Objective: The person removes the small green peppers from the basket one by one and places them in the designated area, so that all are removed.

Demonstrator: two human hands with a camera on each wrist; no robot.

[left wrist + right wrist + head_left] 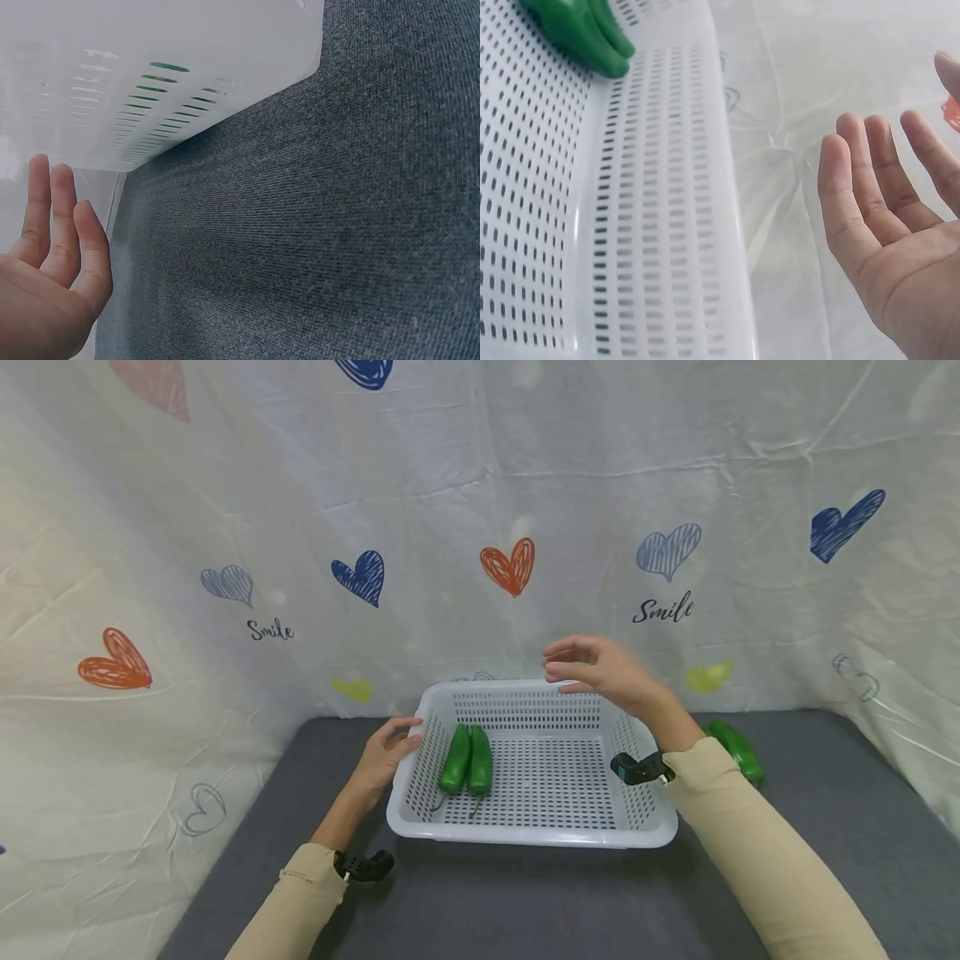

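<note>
A white perforated plastic basket (540, 837) sits on the dark table. Inside, two long green peppers (454, 762) lie side by side at its left end, stems toward the near side. My left hand (382, 756) is at the basket's left rim; in the left wrist view its fingers (64, 225) are fairly straight, tips right at the basket wall, the thumb out of sight there. Raised over the far right rim, my right hand (600, 672) holds nothing, its fingers loosely bent and spread. The peppers (585, 37) also show in the right wrist view.
To the right of the basket, a green pepper (737, 752) lies on the dark cloth-covered table (525, 902), partly behind my right forearm. A pale curtain (435, 468) printed with hearts hangs behind and to the sides. Both wrists wear black straps (637, 768).
</note>
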